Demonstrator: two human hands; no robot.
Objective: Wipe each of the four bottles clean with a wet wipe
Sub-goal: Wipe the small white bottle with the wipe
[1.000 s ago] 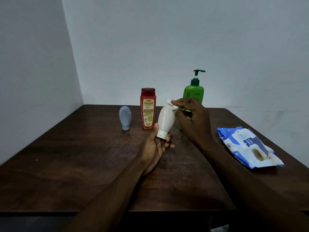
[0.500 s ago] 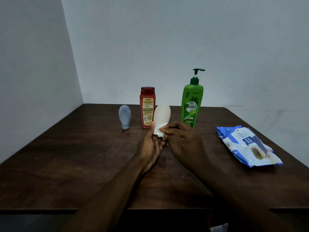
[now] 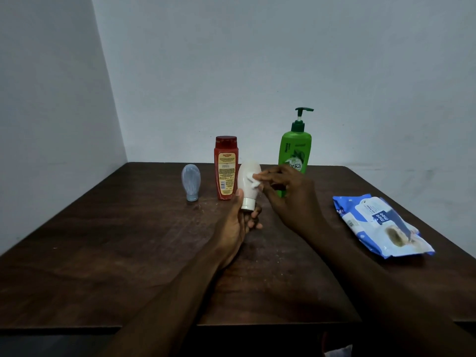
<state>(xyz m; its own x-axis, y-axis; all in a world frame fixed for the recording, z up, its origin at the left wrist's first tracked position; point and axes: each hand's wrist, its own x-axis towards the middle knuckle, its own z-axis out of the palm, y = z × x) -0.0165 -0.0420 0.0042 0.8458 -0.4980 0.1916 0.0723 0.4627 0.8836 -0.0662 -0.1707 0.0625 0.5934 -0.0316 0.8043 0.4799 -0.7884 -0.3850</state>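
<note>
Toward the far-left corner of the dark wooden tabletop (image 3: 116,253) a small blue-grey bottle (image 3: 191,182) stands on its cap. Just to its right, near the far edge, a red bottle (image 3: 226,168) stands upright with its yellow label facing the camera.

Next comes the white bottle (image 3: 246,188), held cap-down and close to upright in the air in front of the red one. The left hand (image 3: 237,225) grips it from below. The thumb lies against the lower body just above the white cap, and the other fingers curl round the cap end from behind.

A small, crumpled wet wipe (image 3: 255,184) sits against the upper right side of the white bottle. The right hand (image 3: 288,194) pinches the wipe with bent fingertips and presses it to the bottle, and holds nothing else.

Behind that hand, near the far edge and right of the middle, a green pump bottle (image 3: 296,150) stands upright. The hand hides its lower part, and the pump spout points right.

By the right edge, well apart from the bottles, a blue and white pack of wipes (image 3: 381,225) lies flat. Whether its flap is open or closed cannot be told.
</note>
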